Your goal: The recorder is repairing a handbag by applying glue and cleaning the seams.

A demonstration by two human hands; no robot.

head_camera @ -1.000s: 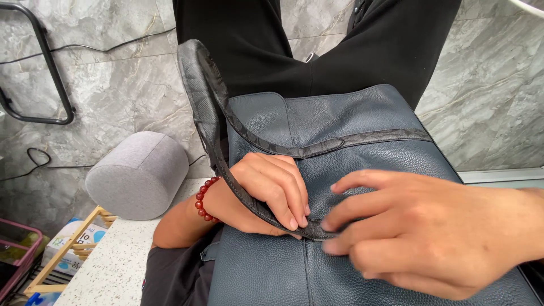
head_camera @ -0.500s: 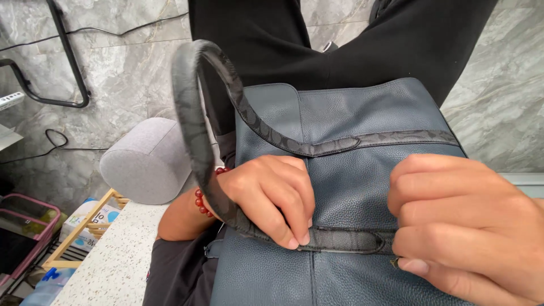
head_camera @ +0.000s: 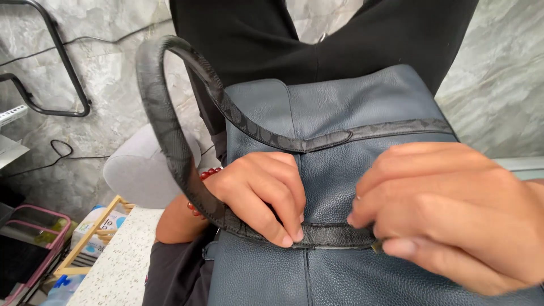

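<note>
Your left hand [head_camera: 258,195] wears a red bead bracelet [head_camera: 199,190] at the wrist; your right hand [head_camera: 453,215] perhaps a thin ring. Both forearms are bare.

A grey cushioned stool [head_camera: 139,173] stands near a black metal frame [head_camera: 59,62].

The bag [head_camera: 362,113] lies on the person's lap [head_camera: 170,277], its dark blue leather front facing up and its patterned strap [head_camera: 164,119] arching off to the left. Below left, a speckled white worktop [head_camera: 122,266] shows one corner. Beyond it lies the grey marbled floor [head_camera: 107,73], where a grey round stool [head_camera: 141,170], a black cable [head_camera: 59,150] and a black metal frame [head_camera: 62,62] rest.
</note>
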